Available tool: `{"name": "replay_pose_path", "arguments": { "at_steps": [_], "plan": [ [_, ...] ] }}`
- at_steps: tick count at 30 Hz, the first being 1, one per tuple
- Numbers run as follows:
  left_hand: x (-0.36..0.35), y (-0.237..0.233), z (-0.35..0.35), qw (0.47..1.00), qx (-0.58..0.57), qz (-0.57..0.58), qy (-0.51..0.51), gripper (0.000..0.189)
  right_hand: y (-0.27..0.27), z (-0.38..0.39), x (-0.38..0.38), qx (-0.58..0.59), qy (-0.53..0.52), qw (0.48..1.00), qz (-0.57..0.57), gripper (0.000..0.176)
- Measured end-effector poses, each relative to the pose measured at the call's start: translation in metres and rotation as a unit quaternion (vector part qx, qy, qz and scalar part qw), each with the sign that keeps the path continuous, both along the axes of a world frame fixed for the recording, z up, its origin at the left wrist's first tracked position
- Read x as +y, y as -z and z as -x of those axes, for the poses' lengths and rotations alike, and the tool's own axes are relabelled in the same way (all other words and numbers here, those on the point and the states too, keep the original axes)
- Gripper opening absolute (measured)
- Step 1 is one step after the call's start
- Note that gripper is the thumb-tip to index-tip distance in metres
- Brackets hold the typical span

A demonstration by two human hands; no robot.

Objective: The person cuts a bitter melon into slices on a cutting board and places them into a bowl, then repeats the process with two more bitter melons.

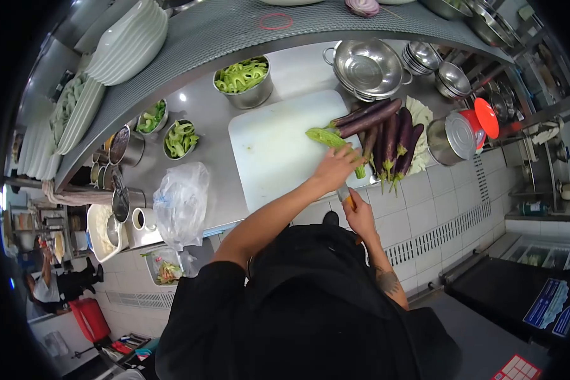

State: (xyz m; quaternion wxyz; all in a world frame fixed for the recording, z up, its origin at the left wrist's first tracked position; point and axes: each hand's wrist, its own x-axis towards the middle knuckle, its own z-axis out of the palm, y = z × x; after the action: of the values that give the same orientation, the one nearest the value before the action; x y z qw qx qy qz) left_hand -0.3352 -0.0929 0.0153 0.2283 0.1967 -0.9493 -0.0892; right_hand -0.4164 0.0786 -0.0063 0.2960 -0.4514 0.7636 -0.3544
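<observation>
A bumpy green bitter melon (pixel 325 136) lies at the right edge of the white cutting board (pixel 278 145). My left hand (pixel 337 168) is over it with the fingers wrapped round it, hiding its middle; green shows again beyond the fingertips. My right hand (pixel 360 218) grips the orange-and-grey handle of a knife (pixel 346 196) at the board's near right corner. Only a short part of the blade shows, close to my left hand. Purple eggplants (pixel 391 139) are piled just right of the board, and one of them reaches onto it.
Behind the board stands a steel pot (pixel 247 95) of green slices. Steel colanders (pixel 367 69) are at the back right, near a large can (pixel 451 139). Left are a bowl of greens (pixel 180 139) and a plastic bag (pixel 182 202). A shelf (pixel 228 31) overhangs the counter. Another person (pixel 50 285) is far left.
</observation>
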Motion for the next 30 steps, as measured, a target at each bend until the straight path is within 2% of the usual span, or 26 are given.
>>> {"name": "replay_pose_path", "arguments": {
  "at_steps": [1,2,4,5,7,8,9,10,11,13,15,17,18,19,20,21,22,23,25,26,28,29,30],
  "plan": [
    [-0.005,0.001,0.007,0.997,-0.019,0.063,0.043,0.044,0.0,-0.001,0.0,0.001,0.006,1.0,0.001,0.048],
    [-0.012,-0.005,0.011,0.997,-0.02,0.064,0.037,0.044,0.0,-0.003,0.0,0.0,-0.001,1.0,0.003,0.048],
    [-0.026,-0.024,0.016,0.976,-0.198,-0.013,0.09,0.048,0.0,-0.004,0.001,0.002,0.008,1.0,-0.002,0.047],
    [-0.034,-0.045,0.013,0.976,-0.199,-0.011,0.087,0.048,0.002,-0.003,0.001,0.0,0.005,1.0,0.0,0.047],
    [-0.047,-0.086,-0.012,0.993,-0.101,-0.055,-0.035,0.04,0.01,-0.003,0.01,0.027,0.007,0.998,0.054,0.045],
    [-0.057,-0.088,-0.026,0.99,0.065,-0.089,-0.084,0.036,0.012,-0.003,0.012,0.02,0.01,0.998,0.052,0.045],
    [-0.069,-0.09,-0.043,0.957,0.23,-0.119,-0.131,0.034,0.012,-0.001,0.012,0.016,0.011,0.998,0.064,0.044],
    [-0.083,-0.096,-0.064,0.933,0.264,-0.133,-0.205,0.036,0.011,0.0,0.012,0.013,0.011,0.997,0.075,0.043],
    [-0.094,-0.101,-0.083,0.883,0.34,-0.221,-0.237,0.041,0.005,0.001,0.011,0.003,0.011,0.999,0.047,0.044],
    [-0.104,-0.083,-0.122,0.782,0.391,-0.372,-0.311,0.04,-0.011,0.002,0.005,-0.021,0.02,0.999,0.015,0.044],
    [-0.103,-0.014,-0.152,0.707,0.47,-0.406,-0.339,0.048,-0.01,0.003,0.0,-0.044,0.029,0.999,-0.008,0.045],
    [-0.069,0.011,-0.186,0.698,0.34,-0.48,-0.407,0.048,-0.021,0.001,-0.009,-0.041,0.021,0.999,-0.005,0.045],
    [-0.055,0.041,-0.209,0.812,0.198,-0.343,-0.429,0.048,-0.025,0.0,-0.012,-0.037,0.02,0.999,-0.004,0.046],
    [-0.047,0.063,-0.227,0.883,0.045,-0.189,-0.427,0.048,-0.024,-0.001,-0.016,-0.037,0.02,0.999,-0.006,0.046],
    [-0.04,0.054,-0.23,0.883,0.044,-0.193,-0.426,0.048,-0.024,-0.003,-0.02,-0.02,0.011,0.999,0.029,0.048],
    [-0.033,0.046,-0.231,0.883,0.049,-0.131,-0.448,0.046,-0.024,-0.004,-0.023,-0.001,-0.001,0.998,0.064,0.051],
    [-0.027,0.038,-0.231,0.879,0.055,-0.069,-0.469,0.044,-0.026,-0.005,-0.026,0.004,-0.005,0.998,0.059,0.051],
    [-0.026,0.037,-0.23,0.875,0.058,-0.076,-0.475,0.044,-0.03,-0.008,-0.031,-0.019,-0.014,0.999,0.033,0.051],
    [-0.041,0.035,-0.228,0.936,0.071,-0.053,-0.341,0.04,-0.038,-0.013,-0.039,-0.029,-0.048,0.998,0.005,0.055],
    [-0.048,0.037,-0.226,0.932,0.074,-0.054,-0.351,0.04,-0.042,-0.016,-0.043,-0.026,-0.06,0.998,0.004,0.055],
    [-0.054,0.04,-0.216,0.901,0.065,-0.236,-0.359,0.036,-0.049,-0.024,-0.049,-0.028,-0.073,0.997,-0.004,0.056],
    [-0.053,0.037,-0.212,0.897,0.068,-0.235,-0.368,0.036,-0.048,-0.027,-0.052,-0.027,-0.083,0.996,-0.004,0.056],
    [-0.054,0.035,-0.207,0.918,0.048,-0.176,-0.353,0.036,-0.046,-0.029,-0.054,-0.046,-0.082,0.996,0.008,0.056]
  ]
}}
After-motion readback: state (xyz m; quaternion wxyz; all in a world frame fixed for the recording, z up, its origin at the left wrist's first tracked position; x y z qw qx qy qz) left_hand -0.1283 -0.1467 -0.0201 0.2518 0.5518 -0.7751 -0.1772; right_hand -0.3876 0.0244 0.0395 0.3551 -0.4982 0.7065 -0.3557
